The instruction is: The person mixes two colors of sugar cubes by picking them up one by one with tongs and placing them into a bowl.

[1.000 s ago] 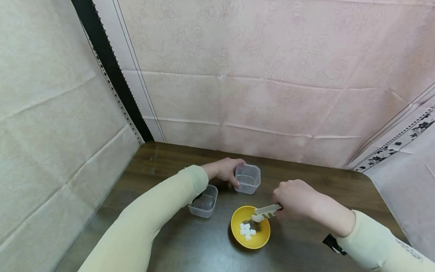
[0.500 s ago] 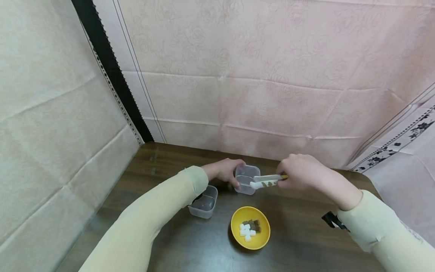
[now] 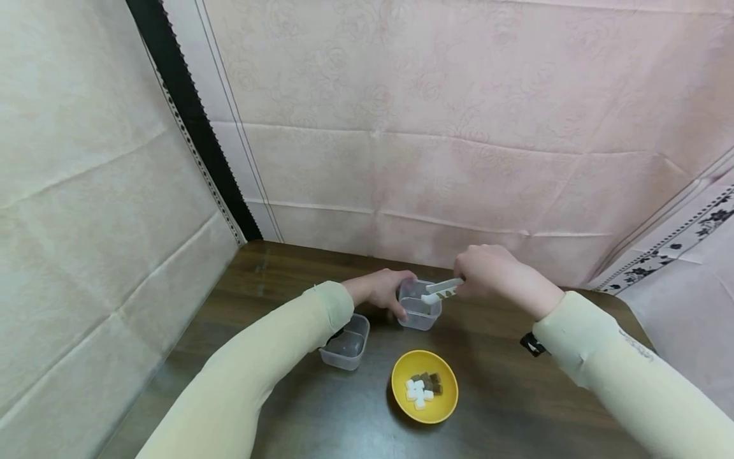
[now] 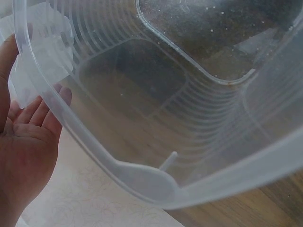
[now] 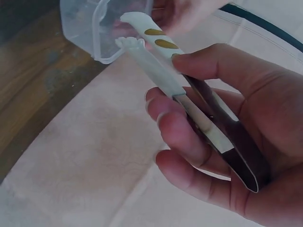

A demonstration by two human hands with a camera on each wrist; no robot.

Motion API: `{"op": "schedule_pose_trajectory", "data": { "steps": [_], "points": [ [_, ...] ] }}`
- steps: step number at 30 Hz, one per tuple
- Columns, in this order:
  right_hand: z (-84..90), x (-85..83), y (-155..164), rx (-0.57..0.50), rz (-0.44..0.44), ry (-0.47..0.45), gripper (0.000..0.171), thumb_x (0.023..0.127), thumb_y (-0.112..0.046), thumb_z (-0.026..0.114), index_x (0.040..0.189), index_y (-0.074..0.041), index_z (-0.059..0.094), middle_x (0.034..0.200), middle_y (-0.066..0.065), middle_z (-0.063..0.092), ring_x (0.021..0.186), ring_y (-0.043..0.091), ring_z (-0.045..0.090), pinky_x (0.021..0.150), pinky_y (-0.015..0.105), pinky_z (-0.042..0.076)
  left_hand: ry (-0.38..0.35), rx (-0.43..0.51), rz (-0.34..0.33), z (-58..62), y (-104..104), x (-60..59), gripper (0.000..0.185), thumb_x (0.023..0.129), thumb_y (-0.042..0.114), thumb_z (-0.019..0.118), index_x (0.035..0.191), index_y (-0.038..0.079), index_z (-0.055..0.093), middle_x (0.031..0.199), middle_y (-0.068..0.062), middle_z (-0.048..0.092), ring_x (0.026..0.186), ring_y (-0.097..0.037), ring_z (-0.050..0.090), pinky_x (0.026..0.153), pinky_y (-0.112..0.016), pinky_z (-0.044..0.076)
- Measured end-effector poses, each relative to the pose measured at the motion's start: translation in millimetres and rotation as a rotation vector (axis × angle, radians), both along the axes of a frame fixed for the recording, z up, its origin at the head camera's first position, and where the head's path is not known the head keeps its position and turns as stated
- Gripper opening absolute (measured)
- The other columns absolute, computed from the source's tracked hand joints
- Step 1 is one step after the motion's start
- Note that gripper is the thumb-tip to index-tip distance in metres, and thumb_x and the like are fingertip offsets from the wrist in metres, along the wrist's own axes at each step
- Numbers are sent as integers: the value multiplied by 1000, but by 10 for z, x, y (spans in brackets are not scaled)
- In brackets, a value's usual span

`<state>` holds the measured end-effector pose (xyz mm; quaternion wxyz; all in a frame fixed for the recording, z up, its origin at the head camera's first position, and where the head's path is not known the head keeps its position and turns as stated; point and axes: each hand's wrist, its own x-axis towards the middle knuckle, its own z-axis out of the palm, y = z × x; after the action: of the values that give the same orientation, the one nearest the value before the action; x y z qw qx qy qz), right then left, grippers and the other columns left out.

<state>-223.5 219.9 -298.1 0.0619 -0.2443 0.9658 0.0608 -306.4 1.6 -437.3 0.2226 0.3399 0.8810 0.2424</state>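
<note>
Near the back of the table, my left hand (image 3: 383, 290) holds a clear plastic container (image 3: 420, 317) by its left side, thumb toward the front. My right hand (image 3: 484, 269) grips small tongs (image 3: 441, 291) with pale, brown-spotted arms. Their tips reach over that container's opening from the right. In the right wrist view the tongs' (image 5: 158, 66) tips stand apart, and no piece shows between them. A yellow bowl (image 3: 421, 359) in front holds several white cubes (image 3: 417, 391) and several brown cubes (image 3: 434, 378). Whether anything lies inside the held container is hard to tell.
A second clear container (image 3: 342, 362) stands under my left wrist, left of the bowl; it fills much of the left wrist view. The dark wooden table (image 3: 321, 421) ends at a pale cloth wall (image 3: 430, 159) behind, with more cloth on both sides.
My right hand has lifted the tongs out of the yellow bowl and carried them back to the held container's opening. My left hand stays in place on the container.
</note>
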Motion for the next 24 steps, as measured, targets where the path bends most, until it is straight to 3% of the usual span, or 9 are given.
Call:
{"op": "schedule_pose_trajectory", "data": {
  "steps": [6,16,24],
  "points": [
    [-94,-110,-67,69,-4,-37,21,81,-21,81,66,-20,66,62,-6,54,60,15,45,53,30,36,-9,-7,-1,-4,11,-1,91,82,30,96,158,17,47,142,-8,63,117,-19,59,110,-37,51],
    [-212,-186,-111,86,-26,-83,16,81,-24,84,72,-20,71,68,-6,61,65,17,52,57,32,44,9,-13,-4,19,19,6,91,83,29,96,158,16,47,146,-7,62,120,-19,59,112,-38,49],
    [-346,-223,-153,81,-15,-92,21,80,-23,85,68,-21,68,65,-7,58,63,15,48,55,28,40,-8,-2,6,40,-2,29,90,82,28,96,157,15,47,143,-7,63,116,-19,59,112,-38,50]
  ]
}}
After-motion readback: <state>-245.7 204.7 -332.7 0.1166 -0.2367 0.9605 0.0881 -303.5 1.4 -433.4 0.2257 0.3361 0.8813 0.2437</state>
